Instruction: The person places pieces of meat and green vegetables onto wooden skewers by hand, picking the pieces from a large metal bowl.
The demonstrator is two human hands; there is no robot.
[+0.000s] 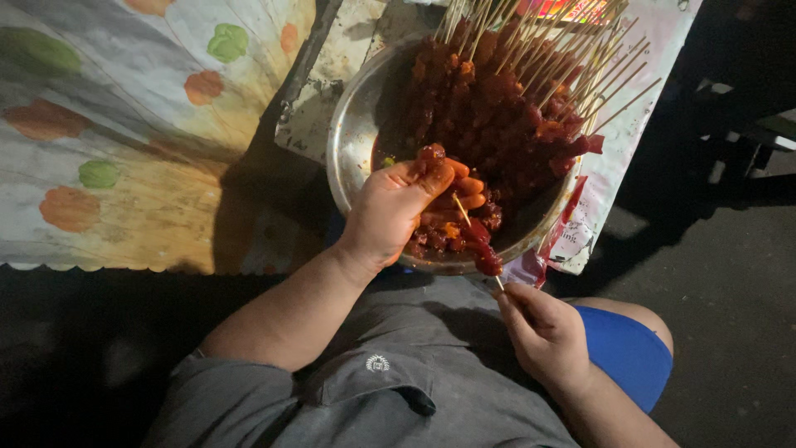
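A round metal bowl [352,141] holds red marinated meat pieces and a heap of loaded wooden skewers [531,91] leaning on its far side. My left hand [394,207] reaches into the near side of the bowl and grips a clump of red meat [439,158] between thumb and fingers. My right hand [543,328] is below the bowl's rim, pinching the bare end of a thin wooden skewer [477,236] that points up into the meat held by the left hand; a few red pieces sit on it.
The bowl rests on a white sheet [618,158] over a stand. A patterned cloth with orange and green shapes [124,141] lies to the left. Dark ground [730,315] spreads right. My grey shirt [398,382] and blue shorts [626,348] fill the bottom.
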